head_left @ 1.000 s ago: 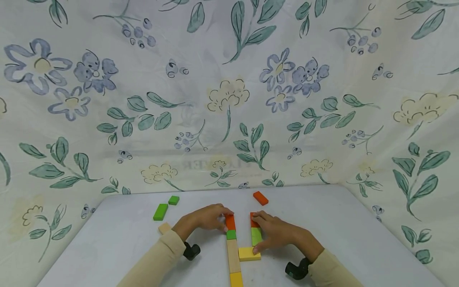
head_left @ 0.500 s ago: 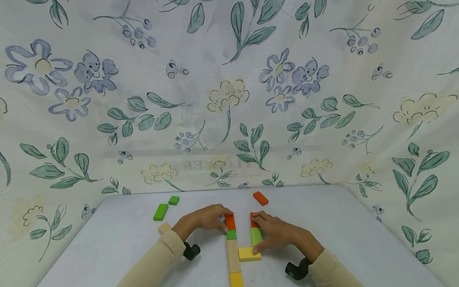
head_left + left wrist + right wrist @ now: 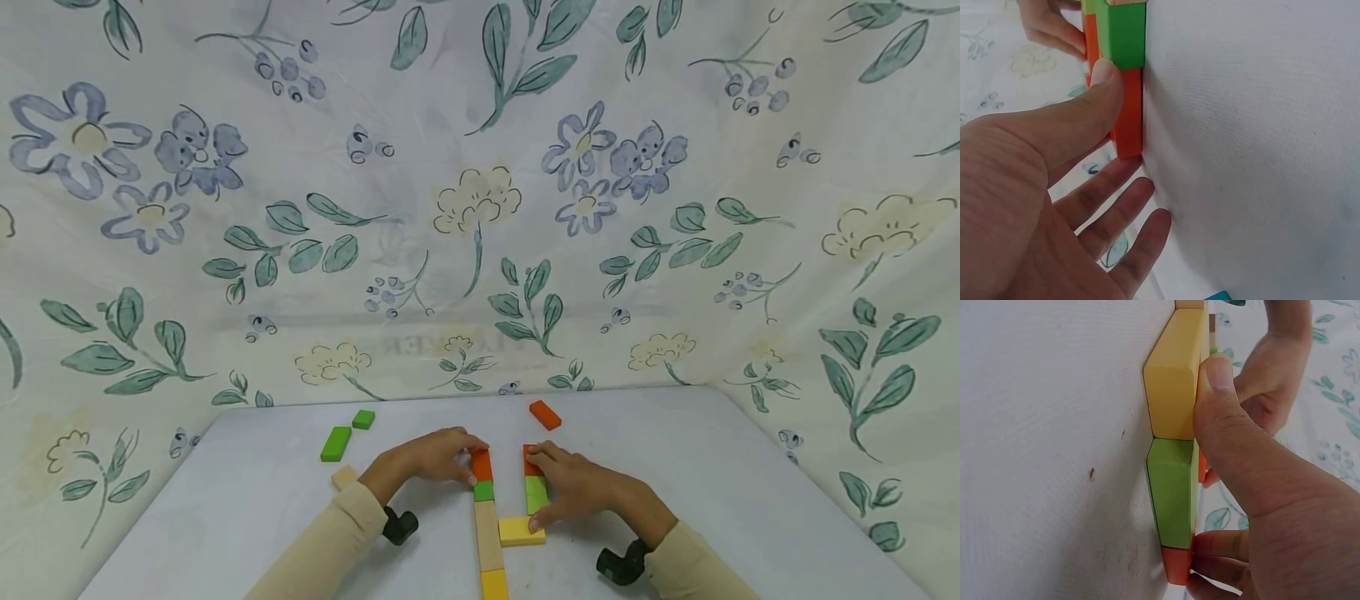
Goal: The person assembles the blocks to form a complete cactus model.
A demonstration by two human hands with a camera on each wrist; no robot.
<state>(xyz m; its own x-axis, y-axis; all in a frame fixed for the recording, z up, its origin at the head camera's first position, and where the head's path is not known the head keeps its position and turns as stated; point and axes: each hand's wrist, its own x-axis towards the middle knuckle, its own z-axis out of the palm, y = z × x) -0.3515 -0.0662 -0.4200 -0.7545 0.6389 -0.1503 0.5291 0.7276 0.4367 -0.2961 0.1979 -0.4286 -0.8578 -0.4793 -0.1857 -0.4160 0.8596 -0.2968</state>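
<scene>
- A flowered cloth [image 3: 480, 108] hung behind and round the sides.
- The white worktop [image 3: 720, 475] stretched out before it, bearing the coloured blocks.
- Two beige sleeves [image 3: 318, 550] reached in, each wrist wearing a small black device [image 3: 401, 527].
- The right hand [image 3: 585, 485] had its grip spread wide, thumb resting on the yellow block [image 3: 516, 532], fingertips touching the orange block beyond the lime one.
- The left hand [image 3: 437, 457] had its grip narrowed, thumb and forefinger on the red-orange block [image 3: 482, 467], the other fingers splayed.
- Between the hands, one row ran away from the person: amber block [image 3: 494, 585], long wooden block [image 3: 489, 533], small green block [image 3: 484, 490], then that red-orange one.
- The yellow block touched the wooden one's side; from it the lime block [image 3: 536, 493] and orange block [image 3: 529, 467] ran parallel to the row.
- Well apart lay a loose orange piece [image 3: 545, 414], a long green piece [image 3: 336, 443], a pale wooden piece [image 3: 344, 477] near the left sleeve and a little green piece [image 3: 363, 418].
</scene>
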